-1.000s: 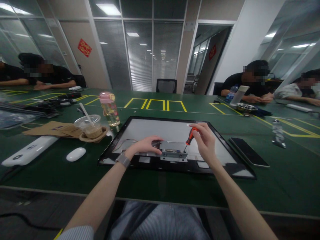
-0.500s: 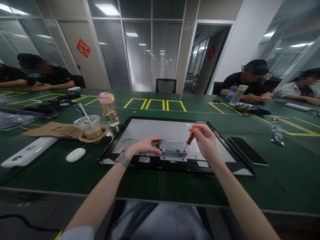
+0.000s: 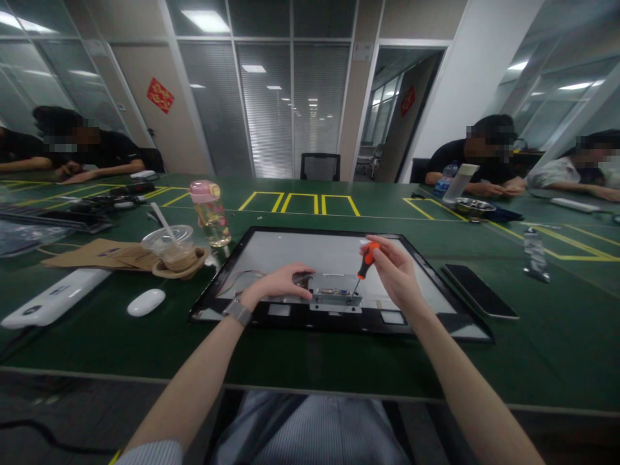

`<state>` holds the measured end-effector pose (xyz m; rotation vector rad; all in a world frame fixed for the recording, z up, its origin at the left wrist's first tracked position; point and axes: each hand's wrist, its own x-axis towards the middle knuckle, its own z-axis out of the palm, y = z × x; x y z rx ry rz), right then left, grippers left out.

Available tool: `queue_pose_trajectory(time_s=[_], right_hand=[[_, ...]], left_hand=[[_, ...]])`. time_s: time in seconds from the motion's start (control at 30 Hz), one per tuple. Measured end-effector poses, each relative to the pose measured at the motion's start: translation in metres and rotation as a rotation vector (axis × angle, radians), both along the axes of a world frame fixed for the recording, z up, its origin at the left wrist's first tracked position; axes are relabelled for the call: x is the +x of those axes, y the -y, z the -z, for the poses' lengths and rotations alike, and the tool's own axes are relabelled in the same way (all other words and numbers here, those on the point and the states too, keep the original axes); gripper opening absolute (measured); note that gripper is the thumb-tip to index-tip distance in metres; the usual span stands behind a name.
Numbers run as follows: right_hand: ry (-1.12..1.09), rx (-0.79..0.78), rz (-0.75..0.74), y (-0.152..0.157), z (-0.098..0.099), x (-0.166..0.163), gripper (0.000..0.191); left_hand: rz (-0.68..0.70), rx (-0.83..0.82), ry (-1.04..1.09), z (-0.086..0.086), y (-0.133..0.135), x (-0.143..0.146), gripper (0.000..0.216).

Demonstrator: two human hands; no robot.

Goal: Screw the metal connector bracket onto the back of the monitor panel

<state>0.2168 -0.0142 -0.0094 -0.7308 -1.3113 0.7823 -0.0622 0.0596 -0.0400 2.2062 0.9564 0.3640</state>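
A flat display panel with a black frame lies on the table in front of me. On its near part sits a metal bracket that carries a row of connector ports. My left hand grips the bracket's left end between thumb and fingers; part of that end is hidden. In my right hand, pinched at the top of the handle, is an orange and black screwdriver. It slants down and left, its tip at the right side of the bracket. Thin wires lie left of the bracket.
Left of the panel stand a pink-capped bottle and a plastic cup in a cardboard holder. A white mouse lies nearer. A phone lies close on the right. Several people sit across the table.
My right hand has shifted its fingers on the screwdriver handle, and the handle has moved slightly left. The tip stays at the bracket's right side. My left hand is nearly still.
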Motion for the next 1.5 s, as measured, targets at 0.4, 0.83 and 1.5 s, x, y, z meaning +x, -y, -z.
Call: queue_pose_trajectory(time_s=[0.4, 0.83, 1.5], right_hand=[[0.015, 0.073, -0.029, 0.002, -0.007, -0.002, 0.011], [0.071, 0.044, 0.029, 0.004, -0.005, 0.0, 0.022], [0.1, 0.052, 0.065, 0.002, 0.001, -0.002, 0.022]], left_hand=[[0.023, 0.002, 0.035, 0.001, -0.001, 0.0, 0.073], [0.015, -0.02, 0.007, -0.002, 0.001, -0.002, 0.076], [-0.391, 0.468, 0.035, 0.001, -0.001, 0.01, 0.029]])
